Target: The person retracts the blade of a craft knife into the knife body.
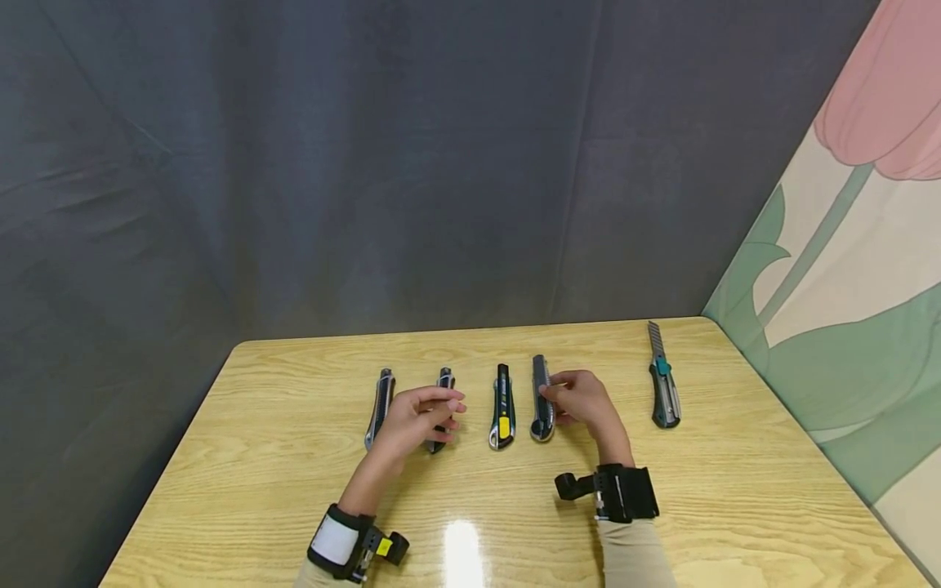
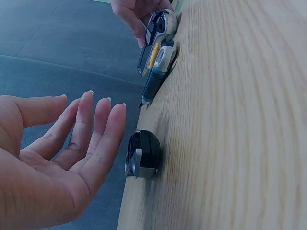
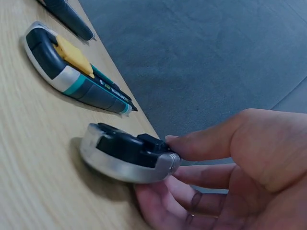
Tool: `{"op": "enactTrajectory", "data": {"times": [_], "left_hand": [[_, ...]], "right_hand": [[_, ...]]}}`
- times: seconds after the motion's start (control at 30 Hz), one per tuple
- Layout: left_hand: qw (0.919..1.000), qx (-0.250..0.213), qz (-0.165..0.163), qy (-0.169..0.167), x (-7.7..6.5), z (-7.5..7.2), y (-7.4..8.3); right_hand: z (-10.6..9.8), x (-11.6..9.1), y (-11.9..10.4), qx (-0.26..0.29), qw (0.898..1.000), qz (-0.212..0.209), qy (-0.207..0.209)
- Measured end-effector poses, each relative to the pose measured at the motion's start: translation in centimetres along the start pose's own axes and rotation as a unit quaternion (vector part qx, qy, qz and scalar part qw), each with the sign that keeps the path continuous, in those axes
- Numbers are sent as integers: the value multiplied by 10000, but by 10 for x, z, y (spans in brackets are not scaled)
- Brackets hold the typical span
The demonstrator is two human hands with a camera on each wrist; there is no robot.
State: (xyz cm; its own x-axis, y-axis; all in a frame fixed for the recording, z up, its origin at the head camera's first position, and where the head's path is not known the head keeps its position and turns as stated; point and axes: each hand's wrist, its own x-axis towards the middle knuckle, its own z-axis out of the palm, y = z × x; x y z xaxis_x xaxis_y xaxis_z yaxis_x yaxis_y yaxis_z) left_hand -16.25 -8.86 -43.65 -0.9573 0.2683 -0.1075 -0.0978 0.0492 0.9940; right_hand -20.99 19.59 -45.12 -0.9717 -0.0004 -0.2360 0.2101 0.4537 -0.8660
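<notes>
My right hand (image 1: 584,400) pinches a silver-and-black utility knife (image 1: 541,404) by its side, thumb on one edge and fingers at the other. In the right wrist view this knife (image 3: 127,155) is tilted close over the wood, thumb by its black slider. My left hand (image 1: 419,418) hovers with fingers extended and thumb apart, holding nothing. It partly hides a dark utility knife (image 1: 445,380); in the left wrist view a black-and-silver knife (image 2: 144,154) lies just beyond the fingertips. Between the hands lies a black utility knife with a yellow slider (image 1: 503,408).
Another dark utility knife (image 1: 380,408) lies left of my left hand. At the far right lies a grey-and-teal utility knife (image 1: 665,384) with its blade out. The wooden table (image 1: 294,408) backs onto a dark curtain (image 1: 412,163), with a flower-patterned cloth (image 1: 860,327) at the right.
</notes>
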Motion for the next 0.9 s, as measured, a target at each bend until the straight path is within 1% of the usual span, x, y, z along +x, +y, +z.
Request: {"op": "enactTrajectory", "data": {"times": [0.1, 0.23, 0.43, 0.57, 0.63, 0.7, 0.77, 0.83, 0.9], "left_hand": [[10000, 20, -3, -3, -3, 1, 6], [10000, 51, -30, -80, -12, 4, 22], [9999, 45, -58, -77, -14, 3, 19], [10000, 44, -29, -71, -14, 1, 18], [10000, 35, -5, -80, -13, -1, 17], [10000, 18, 4, -83, -13, -1, 18], [9999, 27, 14, -105, -13, -2, 19], [9999, 55, 29, -86, -13, -1, 19], [10000, 72, 16, -49, -13, -1, 19]], "right_hand": [[0, 1, 2, -95, 9999, -10, 59], [0, 2, 3, -201, 9997, -37, 100], [-2, 0, 2, -547, 9982, -22, 237], [-5, -2, 1, -585, 9979, 35, 269], [-9, -4, 1, -672, 9972, -26, 339], [-16, -6, 1, -900, 9944, -171, 528], [-26, -7, 2, -1184, 9887, -281, 877], [-37, -8, 5, -1439, 9800, -376, 1319], [-49, -10, 10, -1573, 9702, -399, 1799]]}}
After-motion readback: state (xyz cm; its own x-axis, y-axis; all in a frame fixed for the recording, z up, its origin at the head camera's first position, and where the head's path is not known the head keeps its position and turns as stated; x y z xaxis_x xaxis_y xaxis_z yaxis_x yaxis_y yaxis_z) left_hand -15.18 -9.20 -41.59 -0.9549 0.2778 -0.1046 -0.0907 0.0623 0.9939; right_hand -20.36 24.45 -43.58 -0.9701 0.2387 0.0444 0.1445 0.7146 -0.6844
